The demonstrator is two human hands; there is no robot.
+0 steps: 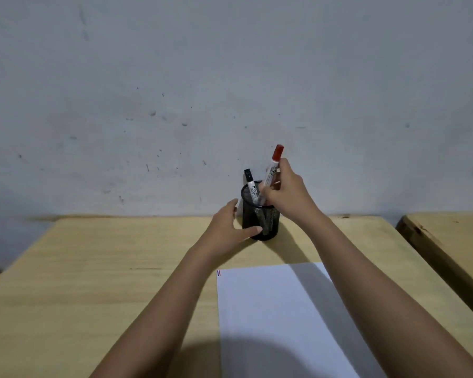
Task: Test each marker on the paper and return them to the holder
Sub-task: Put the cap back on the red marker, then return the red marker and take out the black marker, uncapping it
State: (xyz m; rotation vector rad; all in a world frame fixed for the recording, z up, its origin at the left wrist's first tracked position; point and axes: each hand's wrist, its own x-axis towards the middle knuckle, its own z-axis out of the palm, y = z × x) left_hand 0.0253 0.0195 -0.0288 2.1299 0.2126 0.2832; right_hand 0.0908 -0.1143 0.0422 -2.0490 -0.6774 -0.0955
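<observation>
A black mesh holder [268, 223] stands near the table's far edge, by the wall. A black-capped marker [251, 186] leans inside it. My right hand [287, 195] is shut on a red-capped marker [273, 167], whose lower end is inside the holder and whose cap points up. My left hand [230, 226] cups the holder's left side, thumb against its lower wall. A white sheet of paper [271, 317] lies in front of me, with small red and dark marks [218, 273] at its top left corner.
The wooden table [93, 268] ends at a grey wall [230, 91] just behind the holder. A second wooden table [448, 236] stands to the right across a narrow gap.
</observation>
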